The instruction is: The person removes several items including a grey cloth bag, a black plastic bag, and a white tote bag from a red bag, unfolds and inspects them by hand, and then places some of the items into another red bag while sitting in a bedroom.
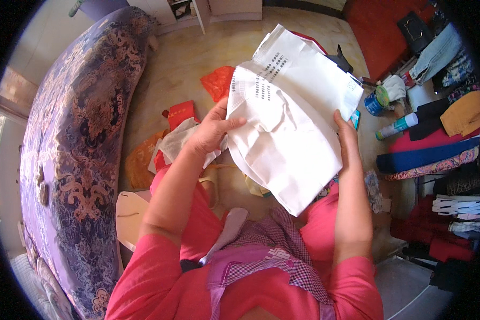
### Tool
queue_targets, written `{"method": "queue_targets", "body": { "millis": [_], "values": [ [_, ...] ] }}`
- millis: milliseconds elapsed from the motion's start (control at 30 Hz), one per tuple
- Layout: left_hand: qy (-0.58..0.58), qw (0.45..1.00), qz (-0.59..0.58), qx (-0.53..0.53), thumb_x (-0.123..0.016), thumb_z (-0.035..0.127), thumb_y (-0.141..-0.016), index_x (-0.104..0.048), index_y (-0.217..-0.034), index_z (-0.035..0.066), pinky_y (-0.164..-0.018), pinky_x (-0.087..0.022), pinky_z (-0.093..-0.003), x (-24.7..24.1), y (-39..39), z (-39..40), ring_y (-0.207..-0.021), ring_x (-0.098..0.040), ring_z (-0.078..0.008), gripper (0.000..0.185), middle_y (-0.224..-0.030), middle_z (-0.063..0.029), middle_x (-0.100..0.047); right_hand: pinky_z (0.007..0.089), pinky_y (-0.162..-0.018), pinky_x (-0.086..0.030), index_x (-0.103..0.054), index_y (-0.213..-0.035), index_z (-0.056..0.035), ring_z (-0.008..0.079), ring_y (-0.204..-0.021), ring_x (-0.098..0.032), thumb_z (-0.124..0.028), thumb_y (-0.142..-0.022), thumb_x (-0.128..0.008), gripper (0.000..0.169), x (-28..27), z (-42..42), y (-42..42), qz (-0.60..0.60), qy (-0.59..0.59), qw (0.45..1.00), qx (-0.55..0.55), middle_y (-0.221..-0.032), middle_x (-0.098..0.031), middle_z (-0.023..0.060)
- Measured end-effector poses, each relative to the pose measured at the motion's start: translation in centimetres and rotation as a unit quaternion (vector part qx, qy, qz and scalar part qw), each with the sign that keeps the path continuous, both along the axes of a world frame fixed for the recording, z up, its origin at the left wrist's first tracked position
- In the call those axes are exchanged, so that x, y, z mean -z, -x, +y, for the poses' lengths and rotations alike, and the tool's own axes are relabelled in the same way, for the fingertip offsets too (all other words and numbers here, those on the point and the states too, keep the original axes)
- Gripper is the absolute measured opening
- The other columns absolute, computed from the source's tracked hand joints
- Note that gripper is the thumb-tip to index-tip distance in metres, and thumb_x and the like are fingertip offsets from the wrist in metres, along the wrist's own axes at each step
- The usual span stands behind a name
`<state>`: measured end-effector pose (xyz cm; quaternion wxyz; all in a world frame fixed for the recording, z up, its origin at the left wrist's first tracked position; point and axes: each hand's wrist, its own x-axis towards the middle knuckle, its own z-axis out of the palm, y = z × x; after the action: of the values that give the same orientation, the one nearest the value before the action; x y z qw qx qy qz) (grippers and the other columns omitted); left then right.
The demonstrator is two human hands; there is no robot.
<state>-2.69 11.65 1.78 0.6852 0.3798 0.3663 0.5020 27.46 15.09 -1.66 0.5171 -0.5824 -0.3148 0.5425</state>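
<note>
Two white bags or sheets, which could be paper or plastic, are spread before me above my lap. The nearer white bag (284,148) is creased and hangs down towards my knees. Behind it, the flatter white bag (316,68) bears dark writing and a small printed code. My left hand (212,130) pinches the nearer bag's left edge, thumb on top. On the right side, my right hand (347,136) grips the white material with the thumb upright along its edge; its fingers are mostly hidden behind. Part of a teal item (355,119) shows beside that hand.
Red packets (181,114), a red plastic bag (217,83) and an orange bag (144,160) lie on the floor. A patterned cover drapes the bed or sofa (92,100) at left. Along the right are a blue tin (376,102), a spray can (397,126) and folded clothes (432,154).
</note>
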Motion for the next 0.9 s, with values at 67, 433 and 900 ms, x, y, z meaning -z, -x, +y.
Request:
{"method": "queue_targets", "body": {
  "millis": [67,433,900],
  "values": [
    [0.019,0.998,0.037,0.043,-0.064,0.002,-0.074,-0.049,-0.116,0.005,-0.087,-0.043,-0.0309,0.2,0.3,0.1,-0.094,-0.056,-0.0177,0.045,-0.106,-0.0075,-0.058,0.0326,-0.084,-0.041,-0.046,-0.122,-0.0039,0.0213,-0.100,-0.053,-0.031,-0.086,-0.054,0.046,0.2,0.0,-0.3,0.018,-0.010,1.000,-0.014,-0.113,-0.055,0.0100],
    [0.078,0.986,0.147,0.010,-0.064,0.017,-0.080,-0.058,-0.102,-0.001,-0.067,-0.050,-0.0258,0.1,0.3,0.0,-0.075,-0.061,-0.0122,0.029,-0.090,-0.0053,-0.064,0.0317,-0.083,-0.042,-0.045,-0.122,-0.0030,0.0204,-0.099,-0.052,-0.027,-0.085,-0.057,0.045,0.3,0.5,-0.9,0.030,-0.004,0.998,0.049,-0.112,-0.054,0.0089],
    [0.042,0.990,0.110,0.080,-0.061,0.007,-0.080,-0.060,-0.099,-0.002,-0.073,-0.048,-0.0264,-0.3,0.2,-1.4,-0.079,-0.060,-0.0125,0.022,-0.089,-0.0042,-0.063,0.0284,-0.081,-0.041,-0.048,-0.116,0.0010,0.0167,-0.093,-0.053,-0.021,-0.086,-0.056,0.038,2.3,2.4,-3.9,0.014,-0.148,0.986,0.073,-0.107,-0.056,0.0079]
  ]
}}
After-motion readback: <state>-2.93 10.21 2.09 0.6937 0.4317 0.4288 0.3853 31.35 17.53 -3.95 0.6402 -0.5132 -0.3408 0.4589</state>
